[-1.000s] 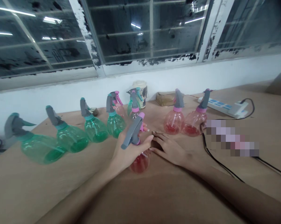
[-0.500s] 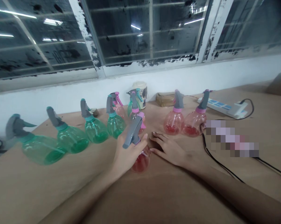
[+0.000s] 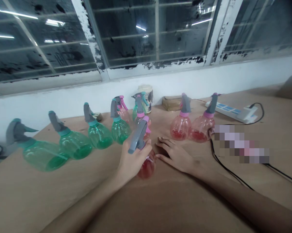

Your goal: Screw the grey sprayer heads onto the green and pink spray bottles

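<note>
My left hand [image 3: 132, 160] is wrapped round the neck of a pink spray bottle [image 3: 147, 166] with a grey trigger head [image 3: 137, 137], holding it tilted on the brown table [image 3: 160, 200]. Just to its right, my right hand [image 3: 176, 153] lies flat on the table with fingers stretched out, holding nothing and almost touching the bottle. Two more pink bottles [image 3: 182, 124] [image 3: 204, 124] stand behind my right hand.
A row of several green spray bottles [image 3: 74, 142] runs along the left. More bottles and a patterned cup [image 3: 147, 95] stand by the white wall. A power strip [image 3: 232, 110], black cables [image 3: 223, 165] and a small box [image 3: 172, 102] lie at the right.
My left hand has closed its thumb tighter round the bottle's neck and shifted the bottle slightly to the right. The right hand has stayed in place.
</note>
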### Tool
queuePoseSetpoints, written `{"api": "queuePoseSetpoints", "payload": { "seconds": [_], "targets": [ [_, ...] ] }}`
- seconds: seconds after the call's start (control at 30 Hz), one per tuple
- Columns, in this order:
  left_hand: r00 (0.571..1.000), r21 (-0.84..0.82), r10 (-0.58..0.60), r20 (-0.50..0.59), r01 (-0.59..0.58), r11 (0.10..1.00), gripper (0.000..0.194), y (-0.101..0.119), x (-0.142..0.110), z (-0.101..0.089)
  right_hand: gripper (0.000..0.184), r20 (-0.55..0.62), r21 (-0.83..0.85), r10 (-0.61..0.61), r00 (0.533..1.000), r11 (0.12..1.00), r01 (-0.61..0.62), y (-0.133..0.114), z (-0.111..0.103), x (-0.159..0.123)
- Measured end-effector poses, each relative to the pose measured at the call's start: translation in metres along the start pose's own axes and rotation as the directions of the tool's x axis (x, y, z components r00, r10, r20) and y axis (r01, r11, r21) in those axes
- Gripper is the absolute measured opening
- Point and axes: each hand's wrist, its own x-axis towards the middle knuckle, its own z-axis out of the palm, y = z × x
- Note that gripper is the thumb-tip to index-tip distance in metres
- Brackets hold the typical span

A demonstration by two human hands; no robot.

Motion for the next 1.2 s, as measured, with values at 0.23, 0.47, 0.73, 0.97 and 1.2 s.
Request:
{"api": "queuePoseSetpoints", "payload": {
  "seconds": [0.23, 0.47, 0.73, 0.97, 1.2],
  "targets": [
    [1.000, -0.064, -0.013, -0.006, 0.012, 0.998, 0.010, 0.006, 0.001, 0.000, 0.048, -0.011, 0.025, -0.006, 1.000, 1.000, 0.007, 0.001, 0.001, 0.000],
    [0.999, -0.091, -0.025, 0.037, 0.028, 0.995, 0.012, 0.003, 0.003, 0.000, 0.051, 0.017, -0.001, -0.002, 1.000, 1.000, 0.002, 0.001, 0.000, 0.001],
    [0.998, 0.042, -0.043, 0.045, 0.041, 0.998, 0.020, 0.011, 0.004, -0.006, 0.051, 0.005, 0.007, 0.002, 1.000, 1.000, -0.002, 0.000, -0.001, 0.000],
    [1.000, 0.035, -0.004, 0.031, 0.003, 0.999, 0.012, 0.017, 0.002, -0.006, 0.052, 0.006, 0.015, 0.002, 1.000, 1.000, -0.003, 0.000, -0.001, 0.000],
    [1.000, 0.057, -0.011, 0.006, 0.010, 0.998, 0.017, 0.005, 0.005, -0.006, 0.050, -0.005, 0.015, -0.012, 1.000, 1.000, 0.013, 0.002, 0.001, 0.000]
  ]
}}
